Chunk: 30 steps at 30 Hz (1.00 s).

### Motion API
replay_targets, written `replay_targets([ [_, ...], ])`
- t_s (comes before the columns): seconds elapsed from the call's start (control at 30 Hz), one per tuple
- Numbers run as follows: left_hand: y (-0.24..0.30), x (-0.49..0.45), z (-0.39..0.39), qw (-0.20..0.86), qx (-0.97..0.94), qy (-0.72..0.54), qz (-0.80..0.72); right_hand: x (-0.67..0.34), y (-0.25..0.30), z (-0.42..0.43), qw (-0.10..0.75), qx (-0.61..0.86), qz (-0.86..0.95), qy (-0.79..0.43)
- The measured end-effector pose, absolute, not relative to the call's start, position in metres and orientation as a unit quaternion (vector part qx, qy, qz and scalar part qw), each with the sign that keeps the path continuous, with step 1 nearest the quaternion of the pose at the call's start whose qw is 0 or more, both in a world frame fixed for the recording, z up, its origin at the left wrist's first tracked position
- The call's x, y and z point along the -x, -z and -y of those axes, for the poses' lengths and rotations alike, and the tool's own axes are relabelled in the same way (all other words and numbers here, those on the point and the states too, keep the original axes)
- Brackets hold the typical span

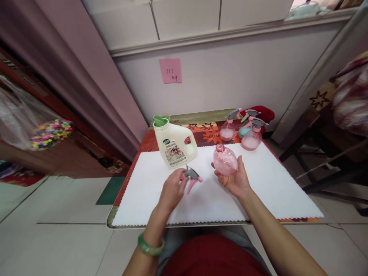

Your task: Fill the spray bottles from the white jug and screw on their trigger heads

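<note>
My left hand (173, 188) grips a grey and pink trigger spray head (192, 176) above the white cloth, its pink trigger hanging down. In my right hand (237, 179) rests a round, clear pink spray bottle (225, 161), its threaded neck uncovered and tilted a little to the left. The fingers curl beneath and around the bottle. Left of the bottle and behind my left hand stands a cream jug (176, 153) with a handle and a printed label. Its green pouring spout (160, 121) shows at the top, with no cap over it.
Spray bottles with heads fitted stand at the back right: one pink (227, 132), another pink (251, 141), one teal (244, 130). Behind them lies a red cloth-like item (263, 113). A white cloth (143, 191) covers the table's front. A pink note (170, 71) is on the wall.
</note>
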<state>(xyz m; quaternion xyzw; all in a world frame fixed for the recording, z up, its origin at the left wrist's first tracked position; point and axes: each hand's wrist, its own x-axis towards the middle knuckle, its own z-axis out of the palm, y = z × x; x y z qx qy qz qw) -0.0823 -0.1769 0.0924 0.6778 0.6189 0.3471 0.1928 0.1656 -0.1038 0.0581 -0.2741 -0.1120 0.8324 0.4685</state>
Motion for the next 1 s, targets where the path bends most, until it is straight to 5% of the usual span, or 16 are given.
replay_targets([
  [0.17,-0.154,0.095,0.19,0.319,-0.39,-0.713,-0.488,-0.151,-0.071,0.122,0.465,0.278,0.135,-0.83],
  [0.27,-0.178,0.092,0.187,0.403,-0.225,-0.806,-0.372,-0.132,-0.082,0.141,0.45,0.3,0.21,-0.814],
  [0.4,-0.183,0.095,0.183,0.489,-0.059,-0.822,-0.287,-0.121,-0.085,0.164,0.475,0.325,0.321,-0.752],
  [0.7,-0.181,0.117,0.187,0.467,-0.029,-0.849,-0.246,-0.148,-0.056,0.172,0.565,0.366,0.487,-0.556],
  [1.0,-0.172,0.095,0.188,0.511,-0.044,-0.817,-0.262,-0.136,-0.07,0.177,0.523,0.378,0.585,-0.492],
])
